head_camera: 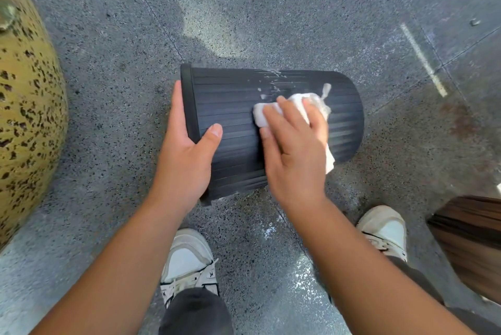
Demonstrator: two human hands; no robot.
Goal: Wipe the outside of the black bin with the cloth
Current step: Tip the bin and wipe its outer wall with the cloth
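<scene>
The black ribbed bin (230,96) is held on its side above the floor, rim to the left and closed base to the right. My left hand (187,155) grips its rim, thumb lying on the ribbed wall. My right hand (295,150) presses a white cloth (311,102) flat against the bin's upper side, fingers spread over it. A corner of the cloth hangs out below the hand on the right. White foam flecks sit on the ribs just above the cloth.
Speckled grey floor (108,49) all around, with wet patches near my two white shoes (187,258) at the bottom. A large yellow speckled rounded object (27,117) stands at the left edge. A brown wooden piece (471,239) is at the lower right.
</scene>
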